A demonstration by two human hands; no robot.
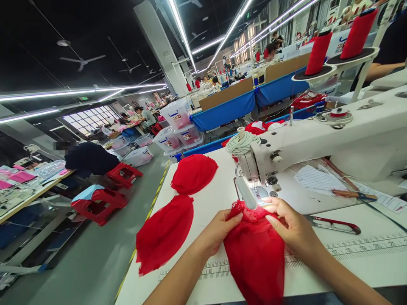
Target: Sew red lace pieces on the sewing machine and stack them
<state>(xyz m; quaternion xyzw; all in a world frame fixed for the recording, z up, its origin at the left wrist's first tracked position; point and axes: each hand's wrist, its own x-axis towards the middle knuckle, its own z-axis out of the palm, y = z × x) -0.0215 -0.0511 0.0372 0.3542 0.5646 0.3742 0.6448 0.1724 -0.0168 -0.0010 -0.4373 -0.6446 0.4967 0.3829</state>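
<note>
A piece of sheer red fabric point(256, 254) with a lace edge hangs over the table's front edge, its upper end at the needle area of a white sewing machine point(302, 140). My left hand point(219, 231) pinches the left side of its lace edge between thumb and fingers. On the other side, my right hand point(291, 224) grips the lace edge close to the presser foot. The machine's clear guard point(247, 192) hides the needle and part of the lace. Two more red fabric pieces, one rounded point(194, 173) and one longer point(165, 235), lie flat to the left.
Thread snips point(333, 224) with red handles lie right of my right hand, above a printed ruler scale point(365, 248). Paper slips point(319, 178) and a wooden-handled tool point(354, 195) rest under the machine arm. Red thread cones point(319, 53) stand behind. A seated person point(90, 159) works at left.
</note>
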